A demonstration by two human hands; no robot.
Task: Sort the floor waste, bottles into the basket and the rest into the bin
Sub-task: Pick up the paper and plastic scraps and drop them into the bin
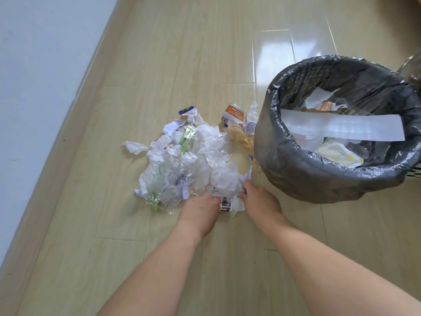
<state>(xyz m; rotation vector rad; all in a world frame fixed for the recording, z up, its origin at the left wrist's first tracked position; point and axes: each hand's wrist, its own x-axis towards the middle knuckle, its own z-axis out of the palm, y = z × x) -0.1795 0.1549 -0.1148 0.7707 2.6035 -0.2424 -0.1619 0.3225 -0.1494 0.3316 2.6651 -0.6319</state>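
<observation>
A heap of floor waste (191,160) lies on the wooden floor: crumpled white paper, clear plastic film, green-printed wrappers and an orange-and-white carton scrap (234,115). At its near edge, my left hand (198,213) and my right hand (259,200) both reach down, fingers curled onto a small printed paper scrap (225,204) and the white paper around it. The bin (296,169), lined with a grey plastic bag, stands right of the heap and holds a long white paper strip and other scraps. No bottle or basket shows.
A pale wall with a wooden skirting runs along the left. Bare wooden floor stretches beyond the heap and in front of me. A patterned object peeks out behind the bin at the right edge.
</observation>
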